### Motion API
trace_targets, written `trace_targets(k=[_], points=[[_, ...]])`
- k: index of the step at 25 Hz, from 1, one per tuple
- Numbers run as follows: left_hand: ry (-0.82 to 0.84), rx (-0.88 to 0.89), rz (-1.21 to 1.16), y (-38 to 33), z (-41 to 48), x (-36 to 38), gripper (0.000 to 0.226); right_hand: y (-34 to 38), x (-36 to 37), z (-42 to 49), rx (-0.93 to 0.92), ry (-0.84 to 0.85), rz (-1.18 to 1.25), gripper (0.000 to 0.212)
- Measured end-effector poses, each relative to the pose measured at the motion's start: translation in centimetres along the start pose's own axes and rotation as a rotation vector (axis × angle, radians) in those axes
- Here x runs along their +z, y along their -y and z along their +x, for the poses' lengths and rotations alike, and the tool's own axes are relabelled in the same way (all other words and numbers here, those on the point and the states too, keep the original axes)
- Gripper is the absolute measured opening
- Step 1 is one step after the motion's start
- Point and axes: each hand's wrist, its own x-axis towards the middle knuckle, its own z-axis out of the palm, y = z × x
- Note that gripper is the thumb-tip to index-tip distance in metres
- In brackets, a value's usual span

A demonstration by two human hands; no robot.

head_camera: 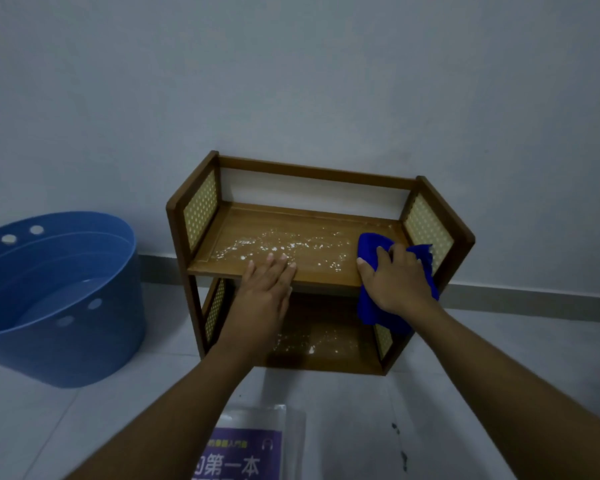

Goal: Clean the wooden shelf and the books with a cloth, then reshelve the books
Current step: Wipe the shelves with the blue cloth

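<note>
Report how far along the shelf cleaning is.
Done: the wooden shelf holds no books; one book lies on the floor. In hand: the right hand holds the blue cloth at the upper board's right end; the left hand rests flat on its front edge. Left: white specks on both boards, wiping the book, reshelving.
</note>
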Motion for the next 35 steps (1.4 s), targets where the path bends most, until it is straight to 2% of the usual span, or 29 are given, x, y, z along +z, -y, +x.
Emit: trace_targets(k=[7,11,15,23,27,31,35], points=[[0.005,0.015,0.020,0.6,0.0,0.2,0.052,-0.8,-0.6,7.4,-0.008,0.173,0.144,0.072],[-0.023,0.007,-0.007,0.4,0.0,0.5,0.049,-1.3,-0.4,8.5,0.008,0.154,0.206,0.071],[-0.035,-0.031,-0.033,0.2,0.0,0.8,0.050,-0.2,-0.1,8.5,-0.075,0.173,0.123,0.062],[-0.032,-0.016,0.000,0.1,0.0,0.7,0.048,3.5,1.1,8.8,-0.225,0.157,0.070,0.060],[-0.027,-0.012,0.041,-0.1,-0.1,0.6,0.049,2.3,1.2,8.4,-0.186,0.137,0.014,0.063],[-0.014,-0.003,0.049,0.0,-0.1,0.6,0.049,0.0,0.4,8.2,-0.057,0.130,-0.142,0.071],[-0.010,0.010,0.058,0.2,-0.1,0.5,0.050,-1.0,-0.1,8.3,0.029,0.109,-0.199,0.076]])
